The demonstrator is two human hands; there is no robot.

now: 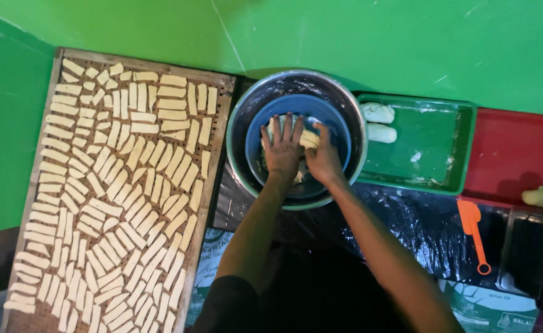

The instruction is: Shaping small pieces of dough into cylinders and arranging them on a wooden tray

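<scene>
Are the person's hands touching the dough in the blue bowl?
Touching: the head view shows left hand and right hand pressed flat on the dough inside the blue bowl.

Your hands meet in the nested bowls at the middle of the bench.

Your left hand [282,151] and right hand [322,161] lie side by side on the dough [309,138] in the inner bowl [339,132], which sits in the metal bowl [239,123]. The board [219,132] of cut strips [108,185] lies to their left; the tray [435,145] with two dough lumps [379,122] lies right, the scraper [473,231] nearer you.
</scene>
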